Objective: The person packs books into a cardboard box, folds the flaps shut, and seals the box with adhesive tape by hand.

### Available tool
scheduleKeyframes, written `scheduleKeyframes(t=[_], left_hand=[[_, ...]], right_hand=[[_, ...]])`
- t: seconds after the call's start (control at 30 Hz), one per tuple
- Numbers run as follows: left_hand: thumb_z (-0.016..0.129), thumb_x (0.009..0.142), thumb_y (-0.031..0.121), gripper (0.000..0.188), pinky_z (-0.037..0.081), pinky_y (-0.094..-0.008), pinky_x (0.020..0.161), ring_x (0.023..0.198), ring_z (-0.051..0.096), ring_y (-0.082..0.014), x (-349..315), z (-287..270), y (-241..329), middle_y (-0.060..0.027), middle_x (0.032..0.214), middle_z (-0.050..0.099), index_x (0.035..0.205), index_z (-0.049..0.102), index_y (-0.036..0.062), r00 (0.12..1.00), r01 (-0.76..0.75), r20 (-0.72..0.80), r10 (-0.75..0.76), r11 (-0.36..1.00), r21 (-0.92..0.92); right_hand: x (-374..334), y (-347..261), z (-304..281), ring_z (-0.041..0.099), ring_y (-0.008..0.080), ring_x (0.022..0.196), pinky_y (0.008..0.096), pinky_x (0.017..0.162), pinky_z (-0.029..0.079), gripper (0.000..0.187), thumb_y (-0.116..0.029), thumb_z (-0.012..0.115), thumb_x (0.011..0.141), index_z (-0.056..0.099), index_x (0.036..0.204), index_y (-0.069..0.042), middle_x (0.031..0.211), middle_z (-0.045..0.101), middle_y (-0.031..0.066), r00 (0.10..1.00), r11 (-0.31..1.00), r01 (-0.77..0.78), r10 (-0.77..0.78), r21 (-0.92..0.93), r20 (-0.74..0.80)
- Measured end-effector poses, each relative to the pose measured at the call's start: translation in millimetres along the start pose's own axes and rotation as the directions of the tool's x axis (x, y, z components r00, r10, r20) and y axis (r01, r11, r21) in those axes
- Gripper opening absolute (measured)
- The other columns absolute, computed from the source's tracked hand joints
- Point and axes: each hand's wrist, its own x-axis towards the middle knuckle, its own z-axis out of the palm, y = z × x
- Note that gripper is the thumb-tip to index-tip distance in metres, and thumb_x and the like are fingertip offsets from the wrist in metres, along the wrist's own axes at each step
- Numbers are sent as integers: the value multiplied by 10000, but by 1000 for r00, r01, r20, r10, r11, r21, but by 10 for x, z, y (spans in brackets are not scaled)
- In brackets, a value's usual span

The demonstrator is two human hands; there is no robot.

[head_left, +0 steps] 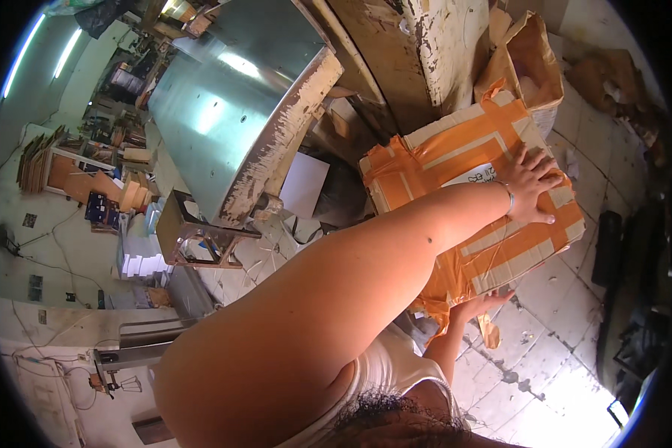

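Observation:
A cardboard box [493, 257] with wide bands of orange tape and a white label lies tilted in front of me. My left hand [532, 185] rests flat on its upper face near the right side, fingers spread apart, and a thin band circles the wrist. That forearm crosses the box and covers part of the face and label. Under the box's near edge is my right hand [481, 305], bearing against it; its fingertips stick out past the edge and the rest is partly hidden. Loose, torn orange tape [434, 312] hangs at the near left corner.
Beyond the box stand an open brown paper sack [534, 63] and a worn, peeling cabinet [433, 45]. A large metal-topped machine table [231, 97] is on the left. Stacked paper [143, 254] sits farther left. Dark items [627, 291] lie on the tiled floor [530, 358] at right.

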Motion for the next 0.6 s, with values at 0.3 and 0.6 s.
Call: scheduleKeyframes(t=[0.3, 0.6], left_hand=[[435, 845, 802, 979, -16, -640, 1198, 1540, 62, -385, 36, 3, 35, -156, 1654, 198, 1580, 313, 168, 1000, -13, 17, 13, 1000, 6], [456, 849, 786, 967, -10, -647, 1196, 1537, 60, -411, 5, 49, -38, -181, 1653, 191, 1567, 339, 149, 1000, -7, -26, 8, 1000, 24]], right_hand=[[123, 295, 42, 395, 331, 1368, 469, 1143, 329, 755, -547, 469, 1004, 236, 1560, -92, 1541, 285, 143, 988, 985, 154, -155, -80, -9], [165, 408, 166, 451, 311, 1299, 441, 1093, 364, 721, -540, 484, 1002, 303, 1517, -69, 1448, 391, 138, 971, 963, 240, -236, -124, 45]])
